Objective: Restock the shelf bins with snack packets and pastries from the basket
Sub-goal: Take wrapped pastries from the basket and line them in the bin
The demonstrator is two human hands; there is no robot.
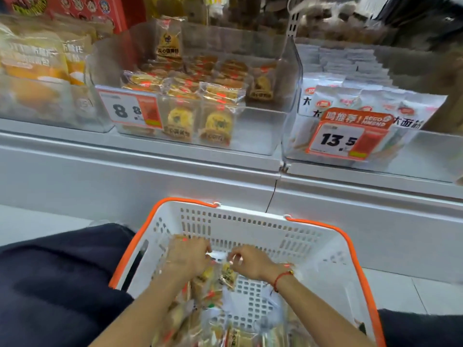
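Observation:
A white basket with orange rim (253,216) sits low in front of me. Several clear-wrapped pastry packets (210,291) lie in it, blurred. My left hand (186,255) is down in the basket with fingers curled on packets at the basket's far left. My right hand (248,261), a red cord at the wrist, curls its fingers on a packet's edge beside the left hand. Above, a clear shelf bin (260,131) marked 8.8 holds the same yellow pastries (218,121), with open room on its right side.
A clear bin of white bread packets (375,101) marked 13.5 stands to the right. Orange-and-white bags (35,61) fill the bin on the left. A grey shelf ledge (150,166) runs between basket and bins. Dark trouser legs (57,276) flank the basket.

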